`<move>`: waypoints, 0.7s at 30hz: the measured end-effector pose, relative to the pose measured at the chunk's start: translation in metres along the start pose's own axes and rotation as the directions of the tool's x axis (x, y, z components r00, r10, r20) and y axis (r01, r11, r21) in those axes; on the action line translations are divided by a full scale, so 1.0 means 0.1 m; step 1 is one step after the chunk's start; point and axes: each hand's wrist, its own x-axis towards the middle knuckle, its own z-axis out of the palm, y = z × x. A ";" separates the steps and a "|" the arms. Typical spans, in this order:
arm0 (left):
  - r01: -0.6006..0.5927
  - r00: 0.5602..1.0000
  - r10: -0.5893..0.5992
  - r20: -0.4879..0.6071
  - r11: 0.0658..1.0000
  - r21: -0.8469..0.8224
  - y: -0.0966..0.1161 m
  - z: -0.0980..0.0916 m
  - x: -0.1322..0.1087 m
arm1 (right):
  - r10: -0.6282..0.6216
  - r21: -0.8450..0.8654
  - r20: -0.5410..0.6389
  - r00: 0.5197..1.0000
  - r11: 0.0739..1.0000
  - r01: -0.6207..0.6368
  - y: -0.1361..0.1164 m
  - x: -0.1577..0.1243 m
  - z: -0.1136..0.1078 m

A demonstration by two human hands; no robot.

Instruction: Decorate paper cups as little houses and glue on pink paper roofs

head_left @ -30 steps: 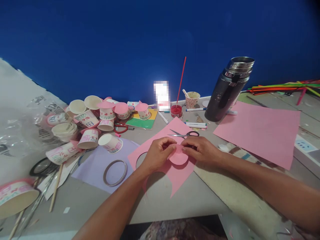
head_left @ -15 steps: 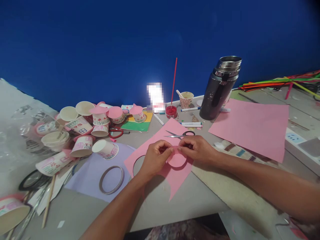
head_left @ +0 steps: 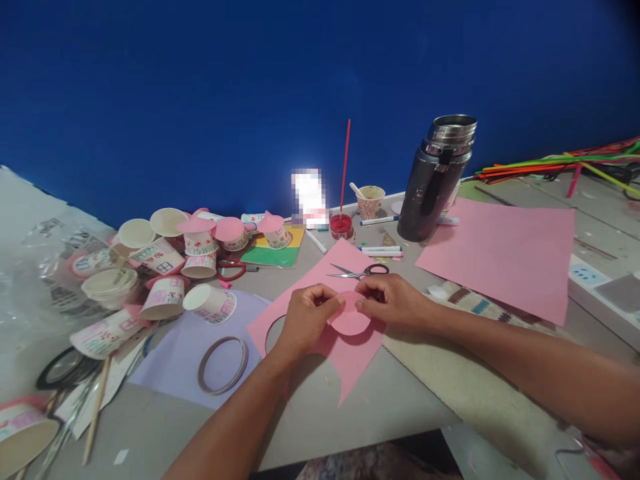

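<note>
Both of my hands pinch a small pink paper circle (head_left: 349,321) just above the table. My left hand (head_left: 305,317) grips its left edge with curled fingers. My right hand (head_left: 393,301) grips its upper right edge. Under them lies a pink paper sheet (head_left: 345,357) with round holes cut out of it. Scissors (head_left: 359,271) with black handles rest on that sheet just beyond my fingers.
Decorated paper cups (head_left: 165,267) are heaped at the left by a plastic bag (head_left: 45,267). A tape ring (head_left: 223,364) lies on lilac paper (head_left: 185,353). A dark flask (head_left: 434,179), a red paint pot (head_left: 341,226), markers (head_left: 381,250), a large pink sheet (head_left: 500,257) and coloured sticks (head_left: 560,165) are behind.
My hands stay on the pink circle with only slight finger shifts. The view has drifted a little, so everything sits slightly further left in the picture.
</note>
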 end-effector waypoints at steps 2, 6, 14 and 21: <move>0.007 1.000 -0.007 0.001 1.000 -0.005 -0.01 0.00 0.00 | 0.020 0.035 0.018 1.000 0.999 -0.020 0.00 0.01 -0.01; 0.015 1.000 -0.015 0.018 1.000 -0.007 0.00 0.01 -0.01 | 0.032 0.096 0.030 0.999 0.995 -0.035 -0.01 0.02 0.00; -0.015 0.999 0.013 0.051 0.999 0.040 0.05 0.05 -0.03 | 0.030 0.104 0.011 0.999 0.994 -0.031 -0.02 0.01 0.02; -0.003 0.998 0.004 0.070 1.000 -0.010 0.03 0.02 -0.01 | 0.037 0.146 0.006 0.999 0.989 -0.037 -0.02 0.01 0.00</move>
